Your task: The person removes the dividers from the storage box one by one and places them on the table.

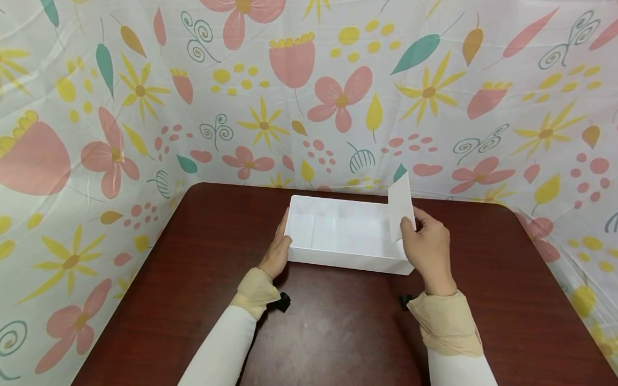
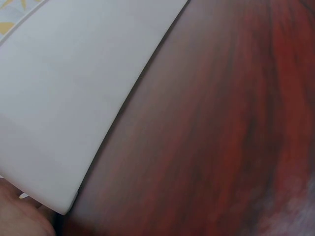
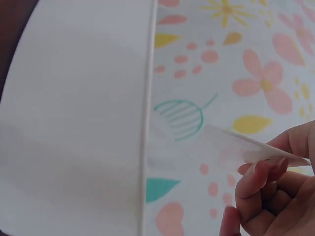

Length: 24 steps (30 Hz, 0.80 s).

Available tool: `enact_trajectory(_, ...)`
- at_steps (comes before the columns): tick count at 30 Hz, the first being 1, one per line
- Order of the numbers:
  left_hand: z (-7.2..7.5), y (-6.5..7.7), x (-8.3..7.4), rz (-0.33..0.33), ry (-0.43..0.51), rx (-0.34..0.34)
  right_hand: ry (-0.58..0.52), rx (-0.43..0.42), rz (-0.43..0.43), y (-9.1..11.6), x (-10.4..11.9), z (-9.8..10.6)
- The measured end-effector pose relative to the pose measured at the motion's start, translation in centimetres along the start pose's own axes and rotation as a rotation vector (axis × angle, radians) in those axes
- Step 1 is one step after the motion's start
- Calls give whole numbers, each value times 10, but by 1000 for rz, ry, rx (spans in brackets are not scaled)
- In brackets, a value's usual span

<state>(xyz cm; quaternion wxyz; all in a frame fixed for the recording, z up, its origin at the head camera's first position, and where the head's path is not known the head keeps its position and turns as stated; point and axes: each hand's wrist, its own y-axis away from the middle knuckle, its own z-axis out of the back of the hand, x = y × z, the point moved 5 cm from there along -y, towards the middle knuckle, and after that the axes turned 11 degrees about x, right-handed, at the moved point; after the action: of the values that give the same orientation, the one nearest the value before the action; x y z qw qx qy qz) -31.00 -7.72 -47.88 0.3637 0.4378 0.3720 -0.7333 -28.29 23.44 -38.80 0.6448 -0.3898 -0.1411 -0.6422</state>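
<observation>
A shallow white box (image 1: 352, 260) with an open top lies on the dark table; upright dividers split the inside into compartments. At its left end my left hand (image 1: 276, 252) holds the box, fingers along the outer wall and thumb by the front corner. My right hand (image 1: 428, 249) pinches a thin white panel (image 1: 401, 206) between thumb and fingers, tilted upright over the box's right end. In the right wrist view, the panel (image 3: 266, 147) appears edge-on in the fingers, apart from the box wall (image 3: 74, 118). The left wrist view mostly shows the box's front wall (image 2: 74, 88).
The reddish-brown wooden table (image 1: 338, 332) extends around the box. A white floral-patterned cloth (image 1: 309, 107) hangs behind the table and along its sides. Small dark devices (image 1: 282, 302) sit at both wrists, under beige wraps.
</observation>
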Motion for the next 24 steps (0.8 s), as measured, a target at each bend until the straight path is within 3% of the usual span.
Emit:
enact_trajectory(15,0,-1,2,5,25,12,-42,-11,-275,-7,-48,44)
enact_trajectory(24,0,0,2,7,17,19,-44,-21,-373,-6,-72,64)
